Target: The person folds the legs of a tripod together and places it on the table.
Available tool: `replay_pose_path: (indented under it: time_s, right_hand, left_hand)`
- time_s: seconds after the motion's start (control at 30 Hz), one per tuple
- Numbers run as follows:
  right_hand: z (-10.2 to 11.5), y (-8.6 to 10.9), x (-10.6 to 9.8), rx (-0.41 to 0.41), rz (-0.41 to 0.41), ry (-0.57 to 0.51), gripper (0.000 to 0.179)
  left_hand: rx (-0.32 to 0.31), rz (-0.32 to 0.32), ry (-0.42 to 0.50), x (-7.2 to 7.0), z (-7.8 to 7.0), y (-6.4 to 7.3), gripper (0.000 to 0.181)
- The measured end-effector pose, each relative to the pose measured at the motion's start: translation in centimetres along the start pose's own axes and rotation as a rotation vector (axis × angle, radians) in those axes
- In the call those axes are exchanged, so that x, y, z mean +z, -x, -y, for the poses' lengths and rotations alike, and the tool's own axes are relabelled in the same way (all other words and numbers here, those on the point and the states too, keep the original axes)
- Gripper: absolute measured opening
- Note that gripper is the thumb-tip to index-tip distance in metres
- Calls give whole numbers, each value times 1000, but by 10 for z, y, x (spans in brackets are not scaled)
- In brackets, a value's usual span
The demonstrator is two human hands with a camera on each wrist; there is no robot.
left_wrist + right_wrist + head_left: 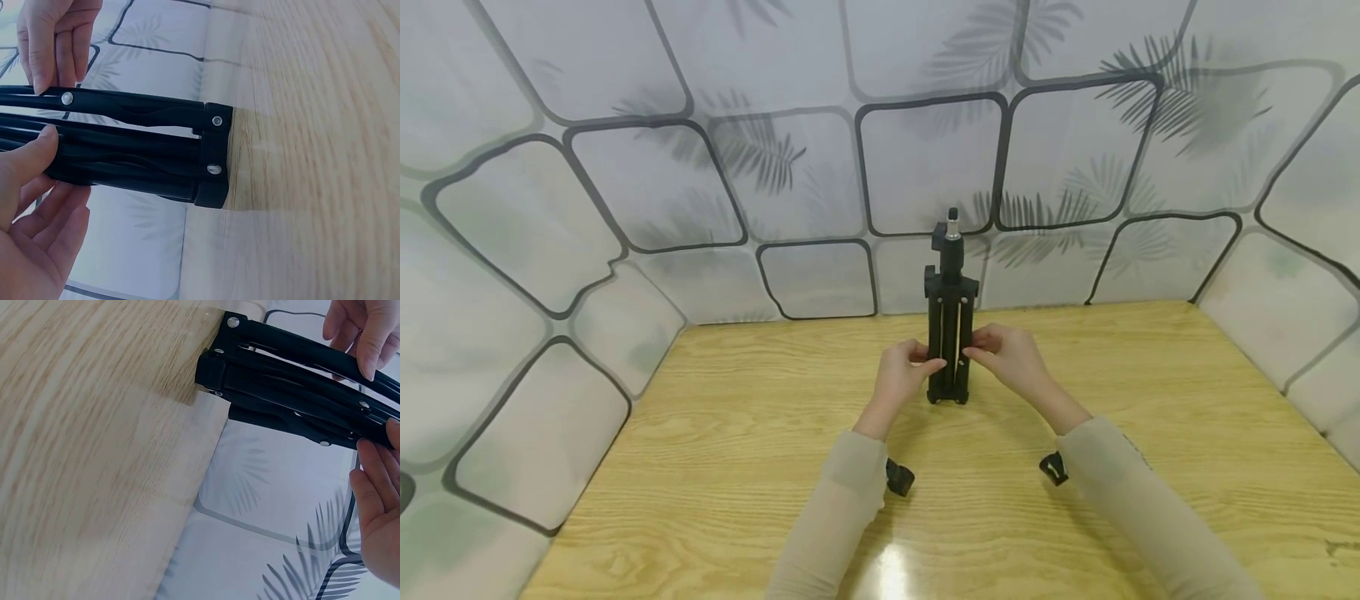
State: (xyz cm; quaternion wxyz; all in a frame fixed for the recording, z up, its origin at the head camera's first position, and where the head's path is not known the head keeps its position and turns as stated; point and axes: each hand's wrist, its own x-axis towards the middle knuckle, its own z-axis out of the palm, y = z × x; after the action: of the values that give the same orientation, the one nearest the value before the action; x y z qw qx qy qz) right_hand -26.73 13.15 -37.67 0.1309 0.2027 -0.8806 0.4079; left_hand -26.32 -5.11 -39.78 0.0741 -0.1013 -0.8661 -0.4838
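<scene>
A black folded light stand (pixel 950 321) stands upright on the wooden table, its legs drawn together and a silver-and-black stud at the top. My left hand (pixel 898 379) pinches a leg on the left side between thumb and fingers. On the opposite side, my right hand (pixel 1013 358) grips another leg at about the same height. In the left wrist view, the riveted foot end (pixel 215 150) of the stand is right at the tabletop. The right wrist view shows the thumb of my left hand (pixel 375 337) lying along one leg.
Pale wood-grain tabletop (pixel 760 467) spreads around the stand. Behind it and at both sides hangs a white cloth (pixel 805 183) with dark outlines and leaf prints. Black wrist straps (pixel 900 477) show beside the beige sleeves (pixel 838 500).
</scene>
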Motion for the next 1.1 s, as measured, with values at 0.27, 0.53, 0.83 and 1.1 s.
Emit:
replay_pose_path:
  time_s: [0.27,0.53,0.83,1.1]
  right_hand:
    - [-1,3,-2,-11,21,13,18]
    - [-3,4,-11,-32,3,-30,19]
    - [-7,2,-19,-25,-53,-42,26]
    - [-8,1,-16,8,-36,-69,31]
  left_hand:
    - [43,-13,-42,-1,1,0,20]
    - [65,10,25,-3,2,0,21]
    - [38,25,95,-5,3,-3,22]
    - [53,43,76,-4,3,-5,23]
